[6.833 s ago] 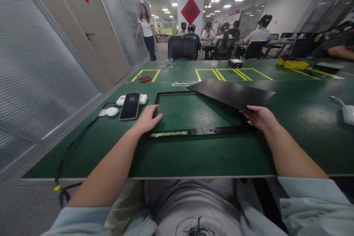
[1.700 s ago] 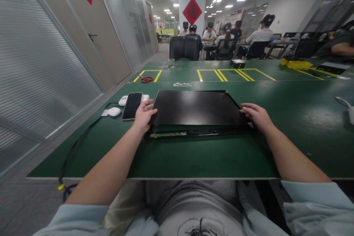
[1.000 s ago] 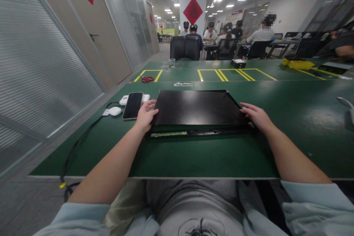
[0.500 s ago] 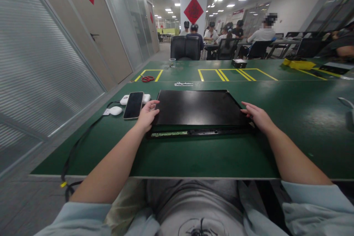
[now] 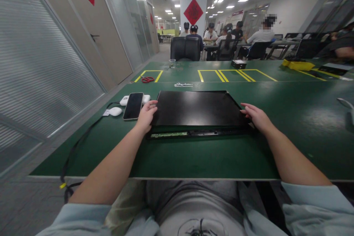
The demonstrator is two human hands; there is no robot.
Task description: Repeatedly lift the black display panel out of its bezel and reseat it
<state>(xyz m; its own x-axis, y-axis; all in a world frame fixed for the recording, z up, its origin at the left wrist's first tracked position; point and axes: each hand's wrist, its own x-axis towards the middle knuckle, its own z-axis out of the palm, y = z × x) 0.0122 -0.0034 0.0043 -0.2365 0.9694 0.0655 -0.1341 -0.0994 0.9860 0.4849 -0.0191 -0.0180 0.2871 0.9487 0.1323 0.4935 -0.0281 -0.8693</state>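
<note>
A flat black panel [image 5: 197, 107] lies inside a black rectangular frame [image 5: 193, 132] on the green table [image 5: 193, 155]. The frame's near bar shows a green circuit strip. My left hand [image 5: 146, 115] rests on the panel's left edge, fingers spread and pressing along it. At the right edge, my right hand [image 5: 256, 116] touches the panel with its fingers extended. Neither hand holds anything lifted.
A dark phone [image 5: 133, 105] lies left of the frame beside white chargers [image 5: 114, 111] with a black cable. Red scissors [image 5: 147, 79], a clear cup [image 5: 172, 62] and small parts [image 5: 183, 84] lie farther back. Several seated people work at tables behind.
The panel, held tilted in my right hand at first, now lies flat in the frame. Over the last second both hands stay on its edges with only slight finger shifts.
</note>
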